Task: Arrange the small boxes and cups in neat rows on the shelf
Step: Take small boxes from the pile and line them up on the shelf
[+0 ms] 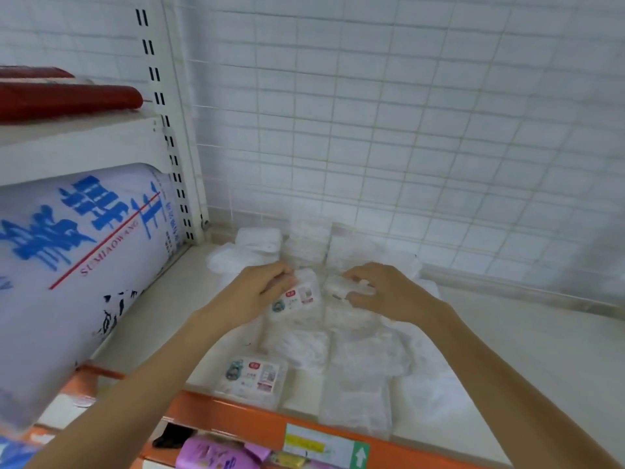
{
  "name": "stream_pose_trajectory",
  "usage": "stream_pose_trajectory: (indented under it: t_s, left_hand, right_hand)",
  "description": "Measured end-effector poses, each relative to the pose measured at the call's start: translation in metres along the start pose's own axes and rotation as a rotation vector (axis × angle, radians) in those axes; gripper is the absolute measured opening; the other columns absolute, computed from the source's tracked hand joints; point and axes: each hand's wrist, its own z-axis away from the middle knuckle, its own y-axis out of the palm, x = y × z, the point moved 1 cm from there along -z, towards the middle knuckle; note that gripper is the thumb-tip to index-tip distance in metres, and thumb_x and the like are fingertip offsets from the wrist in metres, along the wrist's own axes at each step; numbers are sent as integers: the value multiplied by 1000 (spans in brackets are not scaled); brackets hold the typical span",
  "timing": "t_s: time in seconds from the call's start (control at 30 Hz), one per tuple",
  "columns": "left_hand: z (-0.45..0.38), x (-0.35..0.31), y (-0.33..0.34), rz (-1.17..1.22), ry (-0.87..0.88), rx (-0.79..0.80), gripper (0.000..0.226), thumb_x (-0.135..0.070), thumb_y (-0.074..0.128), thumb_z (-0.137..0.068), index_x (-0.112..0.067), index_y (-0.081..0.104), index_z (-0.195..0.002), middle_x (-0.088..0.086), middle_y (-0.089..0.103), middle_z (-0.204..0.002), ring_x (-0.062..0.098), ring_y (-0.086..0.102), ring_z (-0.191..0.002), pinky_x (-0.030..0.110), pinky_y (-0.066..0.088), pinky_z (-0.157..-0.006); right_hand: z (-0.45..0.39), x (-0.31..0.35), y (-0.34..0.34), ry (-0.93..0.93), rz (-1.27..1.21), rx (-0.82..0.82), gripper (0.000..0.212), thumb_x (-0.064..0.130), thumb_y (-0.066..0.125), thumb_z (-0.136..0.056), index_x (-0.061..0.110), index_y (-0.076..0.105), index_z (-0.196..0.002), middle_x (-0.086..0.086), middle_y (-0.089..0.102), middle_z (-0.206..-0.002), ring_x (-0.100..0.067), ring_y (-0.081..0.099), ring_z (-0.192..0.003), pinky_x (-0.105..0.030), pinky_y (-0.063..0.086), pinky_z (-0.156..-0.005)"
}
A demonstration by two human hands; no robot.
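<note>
Several small clear plastic boxes lie on the white shelf [541,360], some in a loose cluster at the back near the wire grid. My left hand [260,292] grips a clear box with a printed label [299,297], tilted above the others. My right hand [382,291] holds another clear box [341,286] just to its right; the two boxes almost touch. A third labelled box [252,375] lies flat near the shelf's orange front edge. More clear boxes [358,367] fill the area between my arms. No cups can be made out.
A white wire grid [406,130] backs the shelf. A large white bag with blue characters [67,258] fills the bay on the left, behind a slotted upright post [176,164]. The orange shelf edge [243,421] carries a price label [321,445]. Purple packets [216,455] sit below.
</note>
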Motion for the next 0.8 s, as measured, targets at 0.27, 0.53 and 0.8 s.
stream_pose_trajectory:
  t_s: [0.27,0.53,0.8]
  left_hand:
    - [14,4,2,120,-86,82,18,-27,47,-95,-21,63,-89,-5,63,-84,9,58,-76,21,44,-66]
    - [31,4,4,-97,-170,302,76,-38,71,-74,-28,30,-138,-13,36,-121,4,36,-115,18,32,-95]
    - [32,2,-1,-78,-31,70,72,-10,70,-70,-20,34,-132,-8,32,-118,5,26,-108,1,25,-86]
  right_hand:
    - [-10,1,1,16,-87,127,22,27,36,-99,30,49,-117,5,56,-112,-12,54,-100,-23,45,-78]
    - [-7,7,17,-39,386,154,72,52,64,-78,26,33,-137,6,41,-127,-17,48,-109,-27,40,-90]
    - [14,24,6,-134,210,-225,70,30,68,-80,20,32,-138,4,34,-130,-13,31,-120,-18,33,-93]
